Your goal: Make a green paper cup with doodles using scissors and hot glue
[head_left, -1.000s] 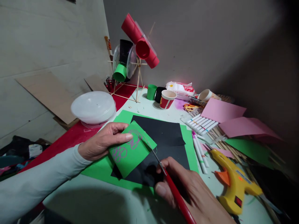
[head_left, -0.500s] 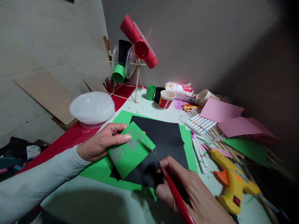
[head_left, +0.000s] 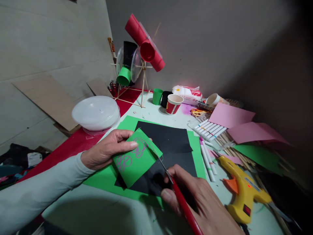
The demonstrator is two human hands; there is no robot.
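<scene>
My left hand (head_left: 111, 147) pinches a small green paper piece (head_left: 133, 173) with the thumb on top and the fingers behind. Purple looping outlines are drawn on this piece. In my right hand (head_left: 190, 192) is a pair of red-handled scissors (head_left: 184, 205), its metal blades at the right edge of the green piece, by the drawn line. A thin green sliver curls beside the blades. Below both hands lie black paper sheets (head_left: 168, 137) on a larger green sheet (head_left: 199, 153). Part of the scissor handles is hidden by my right hand.
A yellow glue gun (head_left: 241, 192) lies at the right, near markers (head_left: 207, 160) and pink paper (head_left: 231, 116). White lids (head_left: 96, 111) stack at the left. Behind are paper cups (head_left: 174, 104) and a stick stand (head_left: 143, 83) bearing red, black and green cups.
My right thumb has moved slightly up and left on the scissors. The left hand and the green piece hold almost the same position.
</scene>
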